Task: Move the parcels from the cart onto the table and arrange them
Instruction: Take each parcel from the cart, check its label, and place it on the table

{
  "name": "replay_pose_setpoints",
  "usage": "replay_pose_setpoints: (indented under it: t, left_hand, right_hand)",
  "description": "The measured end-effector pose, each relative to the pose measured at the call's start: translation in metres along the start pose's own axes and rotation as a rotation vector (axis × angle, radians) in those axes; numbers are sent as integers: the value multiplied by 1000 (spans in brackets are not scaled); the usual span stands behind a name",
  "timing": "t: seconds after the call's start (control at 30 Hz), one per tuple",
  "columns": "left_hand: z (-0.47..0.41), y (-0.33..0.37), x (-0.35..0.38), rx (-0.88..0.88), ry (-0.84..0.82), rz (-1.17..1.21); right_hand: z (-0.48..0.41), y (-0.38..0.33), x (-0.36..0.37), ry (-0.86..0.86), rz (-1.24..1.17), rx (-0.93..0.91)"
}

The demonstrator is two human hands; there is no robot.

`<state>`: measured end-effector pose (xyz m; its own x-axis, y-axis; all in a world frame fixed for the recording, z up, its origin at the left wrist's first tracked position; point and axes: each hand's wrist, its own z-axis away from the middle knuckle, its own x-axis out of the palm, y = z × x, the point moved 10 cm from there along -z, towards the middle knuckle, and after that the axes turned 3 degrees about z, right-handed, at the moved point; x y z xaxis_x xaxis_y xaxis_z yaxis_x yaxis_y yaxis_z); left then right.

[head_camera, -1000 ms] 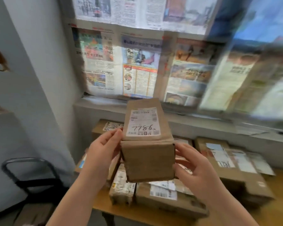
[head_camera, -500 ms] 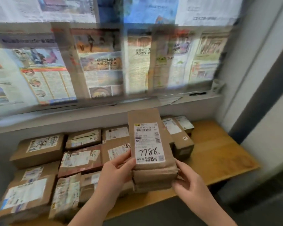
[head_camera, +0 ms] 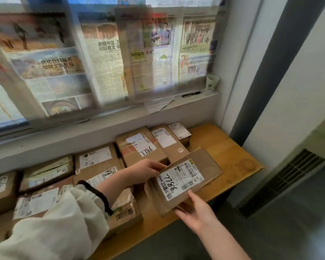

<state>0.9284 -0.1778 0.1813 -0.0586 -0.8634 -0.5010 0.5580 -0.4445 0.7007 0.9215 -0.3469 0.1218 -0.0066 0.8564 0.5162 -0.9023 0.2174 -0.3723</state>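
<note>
at table [head_camera: 233, 156] right end | parcel [head_camera: 188, 175] tilted | left fingers [head_camera: 158, 166] pinch left edge | right fingers [head_camera: 193, 198] grip near corner

Brown cardboard parcels [head_camera: 139, 147] lie in rows on the left of the wooden table [head_camera: 233, 156], with a flat labelled parcel [head_camera: 186, 177] just right of them and a black pen [head_camera: 190, 94] and white paper cup [head_camera: 212, 85] on the sill [head_camera: 101, 124] behind.

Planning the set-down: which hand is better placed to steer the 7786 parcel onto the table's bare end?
Probably the right hand: it holds the 7786 parcel from below beside bare table; the left hand reaches over other parcels.
</note>
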Motion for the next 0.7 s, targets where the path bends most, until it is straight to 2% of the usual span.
replay_pose_setpoints:
  t: [0.2,0.3,0.5,0.7]
  left_hand:
    - [-42,-52,2,-172,38,-56]
    - [-53,-69,-1,-219,125,-80]
    - [-66,-88,-2,-274,200,-107]
    - [-72,-91,1,-279,251,-260]
  right_hand:
    - [-45,13,-2,64,60,226]
    - [-62,18,-1,62,74,333]
    - [-82,25,-3,63,106,444]
    - [-95,20,-19,91,229,488]
